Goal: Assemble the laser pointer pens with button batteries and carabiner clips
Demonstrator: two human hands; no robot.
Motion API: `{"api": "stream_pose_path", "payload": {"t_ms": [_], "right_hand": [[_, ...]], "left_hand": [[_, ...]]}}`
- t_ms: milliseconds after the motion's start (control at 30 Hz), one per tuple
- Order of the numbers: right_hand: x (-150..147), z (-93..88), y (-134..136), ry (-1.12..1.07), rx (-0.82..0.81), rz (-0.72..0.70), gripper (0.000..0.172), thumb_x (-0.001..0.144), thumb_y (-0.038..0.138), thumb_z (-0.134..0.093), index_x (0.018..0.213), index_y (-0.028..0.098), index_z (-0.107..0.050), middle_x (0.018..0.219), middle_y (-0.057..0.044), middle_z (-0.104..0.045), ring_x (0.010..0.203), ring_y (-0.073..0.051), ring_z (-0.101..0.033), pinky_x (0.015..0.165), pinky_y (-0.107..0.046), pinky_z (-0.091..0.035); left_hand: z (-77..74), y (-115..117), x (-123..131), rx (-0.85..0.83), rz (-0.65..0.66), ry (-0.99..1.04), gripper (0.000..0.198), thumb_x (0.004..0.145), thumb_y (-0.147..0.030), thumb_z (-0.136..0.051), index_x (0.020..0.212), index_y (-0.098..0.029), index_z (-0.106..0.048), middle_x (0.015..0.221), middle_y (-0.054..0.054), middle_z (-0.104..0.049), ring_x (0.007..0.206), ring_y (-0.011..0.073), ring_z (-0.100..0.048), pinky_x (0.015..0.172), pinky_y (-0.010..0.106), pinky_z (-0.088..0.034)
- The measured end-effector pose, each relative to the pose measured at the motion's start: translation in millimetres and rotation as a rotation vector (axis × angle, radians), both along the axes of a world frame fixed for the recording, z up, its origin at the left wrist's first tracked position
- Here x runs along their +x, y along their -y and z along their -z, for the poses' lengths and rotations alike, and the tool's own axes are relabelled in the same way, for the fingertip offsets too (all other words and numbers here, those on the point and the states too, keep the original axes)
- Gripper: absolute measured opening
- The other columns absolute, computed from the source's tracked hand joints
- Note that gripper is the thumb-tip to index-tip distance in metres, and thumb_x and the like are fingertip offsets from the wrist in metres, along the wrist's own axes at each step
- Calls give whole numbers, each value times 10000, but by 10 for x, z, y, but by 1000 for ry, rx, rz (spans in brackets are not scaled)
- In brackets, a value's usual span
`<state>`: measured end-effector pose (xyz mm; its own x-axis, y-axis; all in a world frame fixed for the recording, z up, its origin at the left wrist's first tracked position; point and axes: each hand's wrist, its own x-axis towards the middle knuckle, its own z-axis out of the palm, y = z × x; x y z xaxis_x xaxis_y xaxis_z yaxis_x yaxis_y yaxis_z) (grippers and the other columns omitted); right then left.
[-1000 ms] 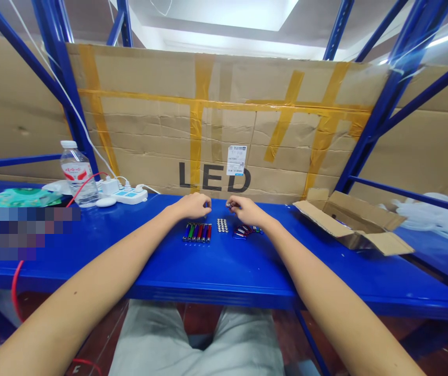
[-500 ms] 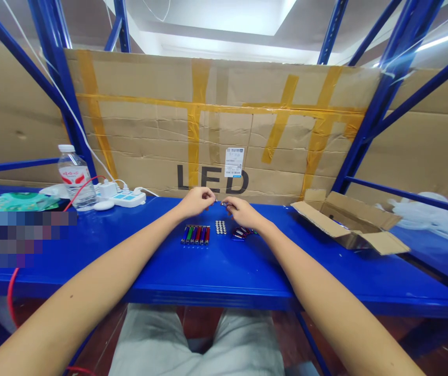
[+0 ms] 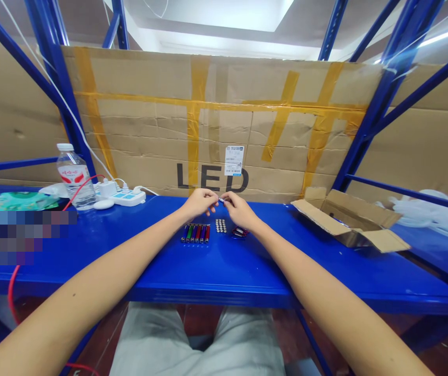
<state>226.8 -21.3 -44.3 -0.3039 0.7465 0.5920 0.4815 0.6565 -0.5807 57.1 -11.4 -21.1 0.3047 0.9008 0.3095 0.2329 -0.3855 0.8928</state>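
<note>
Both my hands meet above the blue table (image 3: 224, 266), pinching one small cylindrical piece (image 3: 220, 200) between them. My left hand (image 3: 199, 202) has its fingers closed on the piece's left end, and my right hand (image 3: 238, 208) grips its right end. Below the hands, a neat row of several small coloured cylinders (image 3: 196, 233) lies on the table. To its right sits a cluster of small silver button cells (image 3: 220, 225). Further right, a loose pile of red and dark pieces (image 3: 239, 232) is partly hidden by my right wrist.
An open cardboard box (image 3: 349, 222) lies at the right, with white gloves (image 3: 431, 215) beyond it. At the left stand a water bottle (image 3: 73, 176), a white power strip (image 3: 124, 197), a green packet (image 3: 20, 201) and a red cable (image 3: 12, 284). Taped cardboard marked LED (image 3: 216, 120) walls the back.
My hands rose from the table and came together. A second ago they were apart, low over the pieces; now both pinch one small piece between them.
</note>
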Motion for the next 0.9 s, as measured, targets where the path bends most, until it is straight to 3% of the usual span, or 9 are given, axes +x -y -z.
{"api": "stream_pose_path", "payload": {"t_ms": [133, 300, 400, 567, 733, 900], "right_hand": [[12, 17, -17, 41, 53, 49, 97, 819, 174, -512, 913, 194, -524, 924, -43, -601, 894, -188, -549, 823, -330, -430], [39, 64, -30, 98, 182, 74, 202, 704, 88, -526, 858, 204, -467, 873, -32, -528, 843, -191, -507, 765, -315, -416], [44, 51, -9, 72, 240, 71, 165, 723, 68, -499, 802, 209, -468, 824, -30, -524, 809, -190, -504, 752, -311, -411], [59, -27, 36, 38, 218, 48, 98, 796, 178, -606, 735, 197, -532, 784, -24, -569, 759, -175, -520, 722, -298, -412], [66, -45, 27, 86, 170, 23, 85, 859, 175, -573, 795, 180, -629, 834, -50, -662, 821, -183, -587, 783, -309, -421], [50, 11, -12, 123, 156, 80, 45, 829, 165, -581, 867, 186, -595, 878, -56, -609, 862, -197, -562, 797, -319, -426]], "left_hand": [[4, 15, 1, -6, 19, -35, 117, 840, -108, -572, 732, -115, -618, 630, 9, -623, 492, 70, -558, 434, 178, -425], [11, 52, 13, 8, 23, -57, 107, 833, -106, -570, 735, -120, -613, 623, 4, -624, 492, 75, -568, 441, 184, -433], [-9, 73, 15, 14, 42, -45, 124, 841, -103, -558, 730, -120, -609, 639, 10, -628, 499, 73, -574, 448, 186, -440], [-33, 80, -15, 44, 98, -26, 112, 841, -111, -568, 735, -114, -604, 630, 5, -623, 488, 70, -566, 451, 188, -439], [25, 29, -32, 62, 142, -17, 71, 818, -113, -588, 750, -115, -608, 632, 0, -624, 505, 74, -571, 451, 187, -431], [48, 7, -22, 71, 119, -31, 85, 825, -94, -566, 752, -118, -603, 613, -5, -617, 489, 79, -568, 434, 188, -421]]}}
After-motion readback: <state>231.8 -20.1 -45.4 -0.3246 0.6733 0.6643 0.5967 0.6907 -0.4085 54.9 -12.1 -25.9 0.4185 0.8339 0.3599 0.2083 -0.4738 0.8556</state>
